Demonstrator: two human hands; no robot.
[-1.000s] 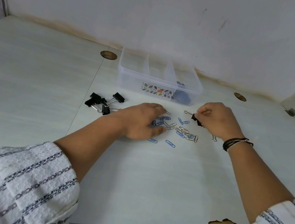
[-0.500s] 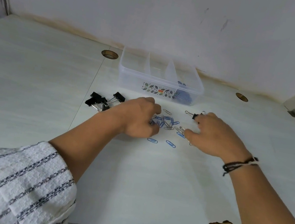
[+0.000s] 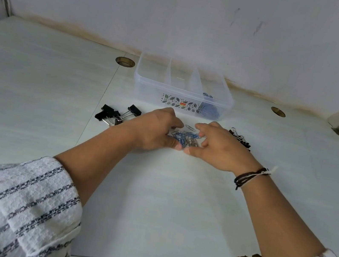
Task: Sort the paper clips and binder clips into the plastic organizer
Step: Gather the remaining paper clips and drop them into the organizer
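- With both forearms reaching up from the bottom corners of the frame, the near half of the table (image 3: 164,206) lies bare, and its chipped front edge at lower right is a risk: any clip flicked backward could slide off there.
- At centre frame the left hand (image 3: 155,131) and right hand (image 3: 220,149) cup the paper clips (image 3: 186,139) between them, thumbs nearly meeting on the near side. Both hands are curved and loosely apart around the heap, clamped on nothing I can see.
- The heap itself is blue and silver mixed. I can't give a true count; roughly a dozen or more, tangled, with one silver clip lying loose just beyond it.
- What could go wrong here: a scoop of a tangled heap tends to shed clips out of the gaps by the fingertips, and blue and silver linked together would land in one compartment if colour matters.
- Left of centre, the black binder clips (image 3: 117,114) sit in a cluster just beside the left wrist; I make out about four or five, some overlapping. A sweep of that wrist could drag them into the heap.
- Right of centre, more binder clips by the right hand (image 3: 240,139) are half hidden behind the knuckles, so two or three, no firmer.
- Farthest, upper centre, one clear plastic organizer (image 3: 182,85) with three compartments visible: blue clips already in the right one, the other two seemingly empty. It looks light, so a heavy drop could nudge it.
- Two round holes (image 3: 125,62) mark the tabletop either side of it, places small clips could roll into.
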